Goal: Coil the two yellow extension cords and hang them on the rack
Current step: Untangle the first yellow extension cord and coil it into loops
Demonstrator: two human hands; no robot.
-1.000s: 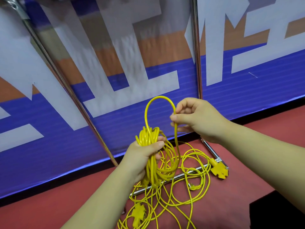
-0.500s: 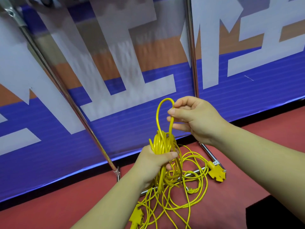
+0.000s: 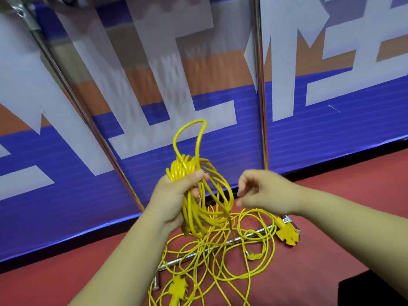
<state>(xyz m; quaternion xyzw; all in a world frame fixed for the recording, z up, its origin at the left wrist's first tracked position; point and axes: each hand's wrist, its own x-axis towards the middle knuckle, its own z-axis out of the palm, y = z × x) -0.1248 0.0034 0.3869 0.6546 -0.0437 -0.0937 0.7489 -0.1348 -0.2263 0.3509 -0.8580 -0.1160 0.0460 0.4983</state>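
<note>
Left hand [image 3: 174, 195]: fist wrapped tight round the bundled yellow coil [image 3: 185, 168], with one loop [image 3: 189, 131] sticking up above the fist. Right hand [image 3: 265, 191]: just beside the coil, fingers half curled, blurred, so can't tell if it pinches a strand. Below them, loose cord [image 3: 220, 261] lies tangled on the red floor [image 3: 66, 272], draped over the rack's chrome base bar [image 3: 167, 265]. Two socket blocks: near one [image 3: 177, 288], right one [image 3: 287, 234] by the bar's end. Behind: rack upright [image 3: 260, 85], blue-white banner [image 3: 309, 140].

two hands [image 3: 174, 195] [image 3: 267, 193], one yellow cord coil [image 3: 187, 168] in the left, two yellow socket heads [image 3: 287, 234] [image 3: 177, 288] below the hands, two rack poles [image 3: 88, 120] [image 3: 260, 85] behind
</note>
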